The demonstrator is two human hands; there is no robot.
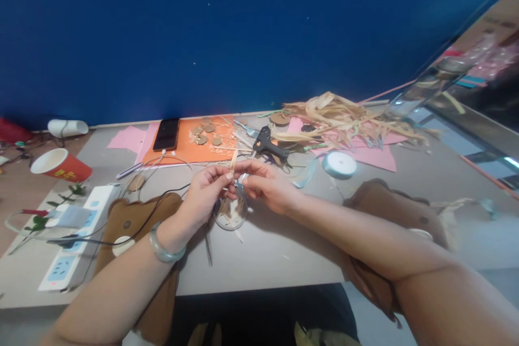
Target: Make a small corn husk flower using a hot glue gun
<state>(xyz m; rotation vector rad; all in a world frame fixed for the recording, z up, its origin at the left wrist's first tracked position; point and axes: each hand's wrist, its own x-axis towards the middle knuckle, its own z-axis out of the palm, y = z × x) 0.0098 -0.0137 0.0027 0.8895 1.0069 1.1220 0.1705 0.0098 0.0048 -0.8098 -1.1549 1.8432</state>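
My left hand (206, 192), with a pale bangle at its wrist, is closed in a pinch on a straw-coloured strip of dried husk (234, 161) whose tip sticks up. From the right, my right hand (267, 184) meets it, thumb and fingers pressed together at the same small piece. What its fingertips grip is mostly hidden; a bit of light blue shows between the hands. Just below them a round, clear-rimmed dish (230, 225) sits on the table with husk scraps in it. A thin dark tool (208, 248) lies left of the dish.
Beyond my hands lie a black glue gun (270, 146), a ribbon spool (339, 165), a heap of dried husks (336, 111), orange paper (186, 143) and a phone (166, 134). At left are a power strip (79, 243), cables and a paper cup (60, 166). Brown cushions (140, 213) flank me.
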